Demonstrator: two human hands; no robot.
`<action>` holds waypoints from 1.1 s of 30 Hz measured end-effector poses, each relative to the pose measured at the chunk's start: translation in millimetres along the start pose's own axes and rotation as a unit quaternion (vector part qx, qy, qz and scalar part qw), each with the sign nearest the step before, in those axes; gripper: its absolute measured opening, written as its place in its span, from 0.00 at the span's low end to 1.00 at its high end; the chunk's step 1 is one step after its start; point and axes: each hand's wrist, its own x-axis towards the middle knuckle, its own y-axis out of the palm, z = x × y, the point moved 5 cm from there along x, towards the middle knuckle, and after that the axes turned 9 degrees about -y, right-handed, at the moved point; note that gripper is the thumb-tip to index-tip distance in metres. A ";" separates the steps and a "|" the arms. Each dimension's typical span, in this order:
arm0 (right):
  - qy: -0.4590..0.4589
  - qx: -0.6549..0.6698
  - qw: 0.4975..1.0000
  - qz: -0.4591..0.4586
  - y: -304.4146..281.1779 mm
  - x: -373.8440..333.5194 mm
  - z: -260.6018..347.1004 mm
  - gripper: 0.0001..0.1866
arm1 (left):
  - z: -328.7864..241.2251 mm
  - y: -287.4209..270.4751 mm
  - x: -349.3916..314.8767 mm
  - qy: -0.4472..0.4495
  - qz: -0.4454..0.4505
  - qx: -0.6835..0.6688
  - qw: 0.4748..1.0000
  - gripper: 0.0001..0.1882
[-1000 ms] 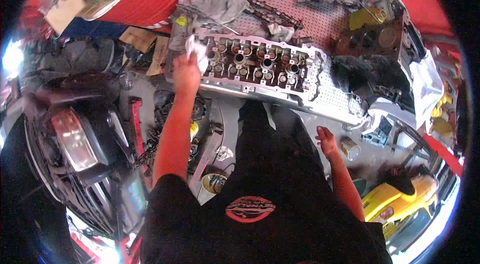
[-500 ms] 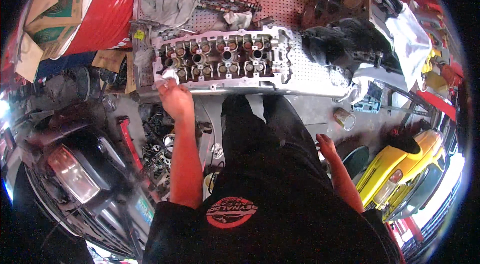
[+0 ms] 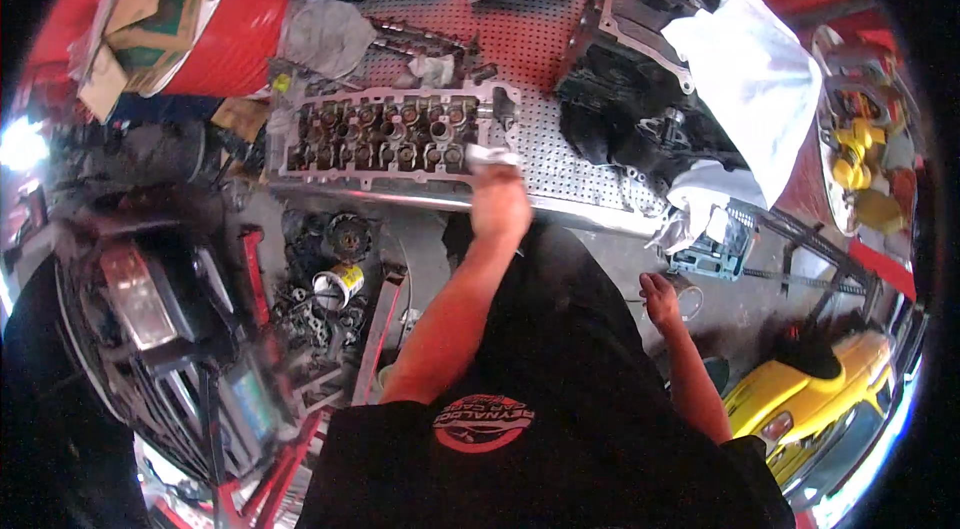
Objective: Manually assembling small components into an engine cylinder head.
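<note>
My left hand [image 3: 500, 209] is closed on a crumpled white rag [image 3: 493, 157], somewhat smeared by motion. The rag touches the near right part of an aluminium cylinder head [image 3: 425, 176], which lies lengthwise along the near side of a perforated metal workbench [image 3: 560, 201]. Valve gear and several round bores show in its dark, oily interior. Rag and hand hide a bit of its near right corner. Away from the bench, my right hand [image 3: 658, 301] hangs low beside my leg, fingers loosely apart, with nothing visible in it.
Behind the cylinder head lie a grey cloth [image 3: 328, 37], camshafts [image 3: 415, 39] and a small white rag [image 3: 430, 69]. A dark engine block [image 3: 640, 49] stands at the right, near a white sheet [image 3: 755, 79]. Engine parts and a white-yellow tub [image 3: 338, 286] sit on the floor.
My left hand has moved the rag rightward from the cylinder head's left end to its right part. The view has shifted, showing more of the engine block. My right hand stays low.
</note>
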 end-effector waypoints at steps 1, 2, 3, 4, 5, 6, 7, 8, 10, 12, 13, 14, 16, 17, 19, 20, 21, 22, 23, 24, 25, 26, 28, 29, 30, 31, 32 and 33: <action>-0.001 0.033 0.999 0.003 -0.7 0.3 5.8 0.27 | -17.1 -11.0 -3.8 0.011 0.064 -0.067 0.996 0.15; -0.002 0.066 0.998 0.008 1.7 -0.4 10.7 0.26 | -33.5 -27.6 -9.6 0.021 0.125 -0.135 0.983 0.15; -0.011 0.061 0.998 0.034 -1.3 3.5 -4.0 0.26 | -44.8 -24.2 -13.8 0.067 0.093 -0.120 0.986 0.15; -0.025 0.066 0.996 0.046 3.0 8.0 7.5 0.26 | -46.7 -41.1 -13.5 0.056 0.028 -0.116 0.991 0.15; -0.013 0.093 0.994 0.047 3.2 9.1 27.3 0.27 | -22.7 -51.2 -9.1 -0.002 -0.097 -0.113 0.989 0.16; 0.002 0.119 0.992 0.043 2.8 11.9 45.5 0.28 | 0.5 -60.5 -7.4 -0.054 -0.220 -0.110 0.968 0.18; -0.004 0.123 0.991 0.046 1.2 15.5 50.0 0.30 | 12.1 -65.5 -5.7 -0.120 -0.175 -0.057 0.976 0.19; -0.011 0.125 0.991 0.053 4.5 19.5 55.7 0.30 | 12.9 -65.2 -10.0 -0.124 -0.181 -0.051 0.974 0.19; -0.043 0.148 0.986 0.059 12.4 28.9 70.3 0.32 | -4.8 -35.2 -22.6 -0.032 0.048 -0.004 0.998 0.18; -0.037 0.146 0.987 0.054 20.9 38.2 60.7 0.32 | -32.8 -47.9 -39.6 0.087 0.180 -0.199 0.959 0.16; -0.028 0.153 0.986 0.057 26.3 41.3 61.0 0.32 | -39.3 -55.4 -45.6 0.089 0.198 -0.242 0.946 0.15; -0.017 0.158 0.986 0.057 30.6 45.4 59.1 0.32 | -45.5 -65.5 -45.0 0.093 0.217 -0.286 0.929 0.14; -0.025 0.172 0.984 0.045 41.1 51.8 49.4 0.31 | -26.8 -106.5 -31.0 0.133 0.097 -0.317 0.934 0.15; -0.005 0.174 0.984 0.035 46.6 57.4 33.0 0.30 | -7.2 -125.7 -18.3 0.134 0.016 -0.301 0.944 0.17; 0.030 0.218 0.976 0.002 62.0 54.8 -1.5 0.23 | 41.2 -166.6 19.8 0.130 -0.110 -0.231 0.958 0.19; 0.035 0.218 0.975 -0.005 67.9 49.6 -23.2 0.23 | 65.2 -190.5 45.8 0.126 -0.156 -0.181 0.963 0.21; 0.097 0.244 0.964 -0.033 71.4 38.4 -55.0 0.19 | 85.0 -209.1 75.7 0.120 -0.159 -0.174 0.964 0.22; 0.157 0.268 0.949 -0.058 78.6 26.1 -78.0 0.15 | 101.6 -222.6 105.3 0.110 -0.163 -0.166 0.966 0.23; 0.163 0.265 0.948 -0.069 86.7 12.4 -90.1 0.15 | 111.8 -228.2 134.1 0.099 -0.172 -0.184 0.963 0.24; 0.180 0.278 0.938 -0.103 90.9 -1.2 -97.8 0.13 | 124.6 -231.4 160.8 0.086 -0.182 -0.204 0.958 0.24; 0.196 0.291 0.926 -0.138 94.9 -11.6 -97.2 0.11 | 129.8 -222.8 184.2 0.110 -0.160 -0.222 0.956 0.24; 0.192 0.291 0.928 -0.135 108.0 -5.1 -79.1 0.11 | 138.4 -213.2 204.4 0.129 -0.146 -0.230 0.954 0.24; 0.200 0.338 0.901 -0.183 129.5 -20.2 -28.3 0.10 | 147.9 -173.5 230.9 0.157 -0.002 -0.130 0.979 0.17; 0.194 0.298 0.918 -0.174 137.4 -21.3 3.7 0.12 | 157.8 -156.3 235.8 0.187 0.069 -0.049 0.979 0.17; 0.199 0.294 0.916 -0.185 143.2 -24.5 29.1 0.12 | 165.4 -135.5 237.5 0.220 0.137 0.027 0.965 0.19; 0.152 0.282 0.926 -0.198 145.3 -27.2 56.2 0.14 | 190.0 -129.0 238.6 0.254 0.119 0.015 0.960 0.16; 0.101 0.269 0.935 -0.206 147.9 -26.1 83.0 0.16 | 228.5 -120.7 247.8 0.213 0.054 -0.065 0.973 0.15; 0.117 0.244 0.937 -0.219 151.2 -35.3 95.0 0.18 | 248.7 -133.7 245.6 0.254 0.017 -0.035 0.967 0.14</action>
